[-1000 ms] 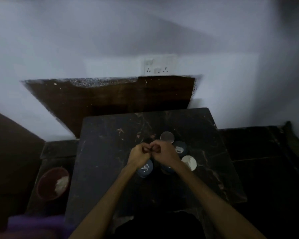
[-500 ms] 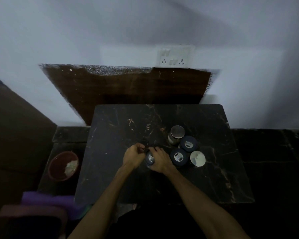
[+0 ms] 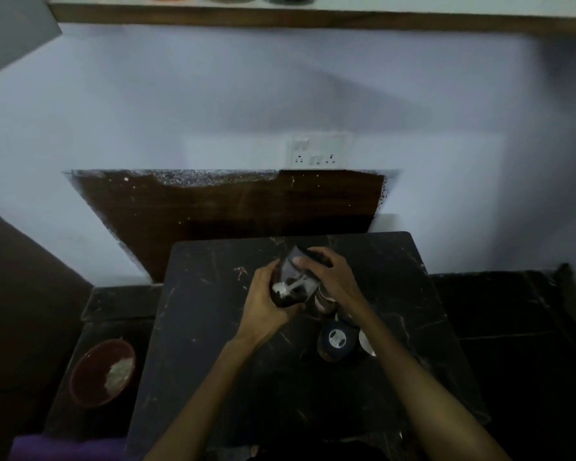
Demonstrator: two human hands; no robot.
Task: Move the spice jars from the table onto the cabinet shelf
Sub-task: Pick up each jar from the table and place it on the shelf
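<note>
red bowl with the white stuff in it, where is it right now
In the head view the red bowl sits low on the left, on a dark ledge beside the black table, well away from the hands and jars.

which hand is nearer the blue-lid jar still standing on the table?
Right. The right hand is up on the lifted jar, its forearm passing right beside the blue-lid jar. The left hand grips the lifted jar's base, farther left.
</note>
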